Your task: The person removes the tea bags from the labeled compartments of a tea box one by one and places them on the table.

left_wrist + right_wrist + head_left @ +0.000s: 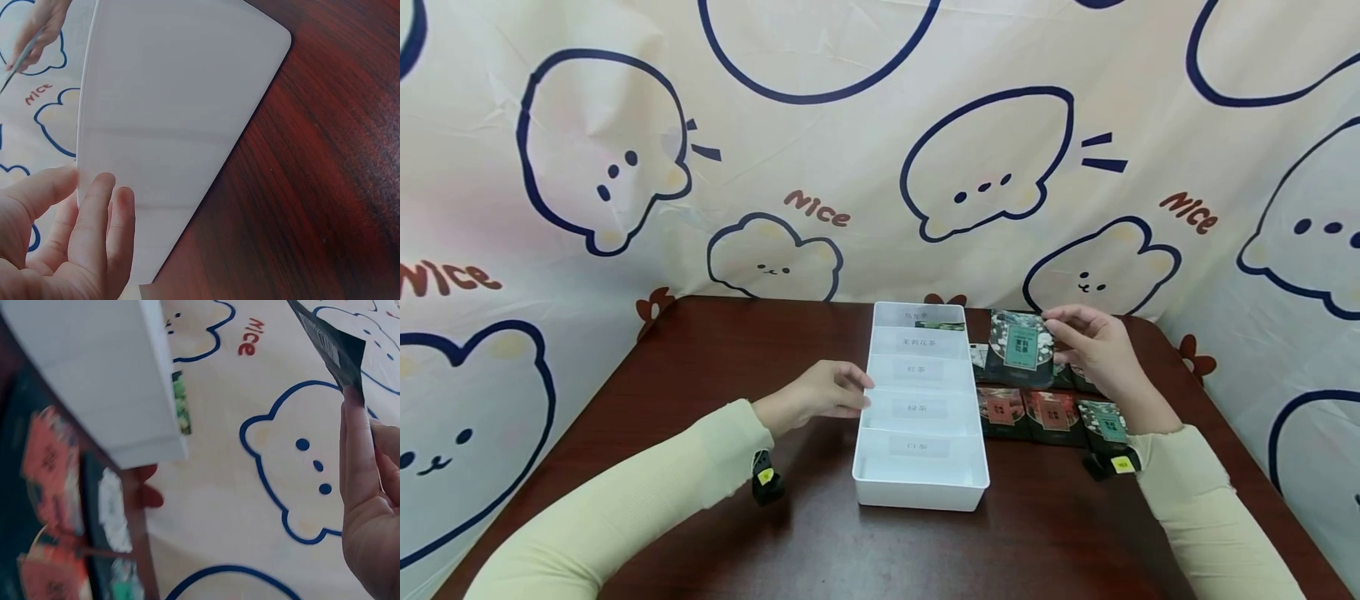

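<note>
My right hand pinches a dark tea packet with a green label by its right edge, raised above other packets. In the right wrist view the packet is seen nearly edge-on, a barcode on its back. A long white divided box stands in the middle of the table, each compartment bearing a paper label. My left hand touches the box's left side near the rim with loosely bent fingers. A green-patterned packet lies in the farthest compartment.
Right of the box lie red-labelled tea packets and a green-labelled packet. More packets behind them are partly hidden by the held one. A patterned cloth hangs behind the dark wooden table.
</note>
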The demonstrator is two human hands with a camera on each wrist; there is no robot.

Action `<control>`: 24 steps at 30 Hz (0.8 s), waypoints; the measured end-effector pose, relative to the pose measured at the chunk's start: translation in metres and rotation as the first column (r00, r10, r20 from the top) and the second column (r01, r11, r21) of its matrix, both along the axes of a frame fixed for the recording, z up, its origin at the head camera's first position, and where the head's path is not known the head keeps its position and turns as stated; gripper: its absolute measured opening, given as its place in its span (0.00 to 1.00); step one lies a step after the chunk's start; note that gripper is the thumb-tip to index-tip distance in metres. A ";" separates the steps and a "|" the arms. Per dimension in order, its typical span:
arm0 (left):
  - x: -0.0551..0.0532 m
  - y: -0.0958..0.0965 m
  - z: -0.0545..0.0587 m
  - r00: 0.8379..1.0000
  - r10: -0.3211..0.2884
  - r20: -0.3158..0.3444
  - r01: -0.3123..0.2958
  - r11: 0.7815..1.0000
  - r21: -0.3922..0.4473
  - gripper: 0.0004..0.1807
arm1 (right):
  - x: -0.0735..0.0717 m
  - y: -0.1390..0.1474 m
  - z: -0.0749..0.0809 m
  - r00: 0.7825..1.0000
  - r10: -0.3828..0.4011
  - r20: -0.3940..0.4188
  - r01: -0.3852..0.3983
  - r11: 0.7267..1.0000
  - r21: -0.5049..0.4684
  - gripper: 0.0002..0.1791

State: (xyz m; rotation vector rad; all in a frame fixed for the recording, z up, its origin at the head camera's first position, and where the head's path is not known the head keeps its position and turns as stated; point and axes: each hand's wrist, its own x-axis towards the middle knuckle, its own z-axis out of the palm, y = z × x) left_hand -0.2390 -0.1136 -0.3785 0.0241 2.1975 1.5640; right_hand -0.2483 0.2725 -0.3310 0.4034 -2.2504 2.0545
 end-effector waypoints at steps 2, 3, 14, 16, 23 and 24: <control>0.000 0.000 0.000 1.000 -0.004 -0.001 0.004 1.000 -0.001 0.15 | 0.004 0.007 -0.005 1.000 -0.015 0.015 0.014 0.999 0.053 0.08; 0.000 0.000 0.001 1.000 -0.006 -0.002 0.006 1.000 -0.002 0.16 | 0.006 0.010 -0.008 0.999 -0.023 0.022 0.021 0.996 0.083 0.09; 0.001 0.000 0.001 1.000 -0.002 0.005 0.002 1.000 -0.001 0.16 | 0.025 0.032 -0.044 0.985 0.032 0.169 -0.077 0.961 0.266 0.12; 0.001 0.001 0.001 1.000 -0.004 0.003 0.004 1.000 0.000 0.16 | 0.028 0.032 -0.050 0.978 0.046 0.204 -0.107 0.949 0.297 0.14; 0.001 0.001 0.002 1.000 0.000 0.004 0.000 1.000 0.004 0.16 | 0.035 0.029 -0.070 0.942 0.110 0.317 -0.217 0.921 0.325 0.19; 0.001 0.001 0.002 1.000 0.001 0.005 -0.001 1.000 0.005 0.16 | 0.036 0.028 -0.073 0.936 0.115 0.333 -0.227 0.919 0.321 0.19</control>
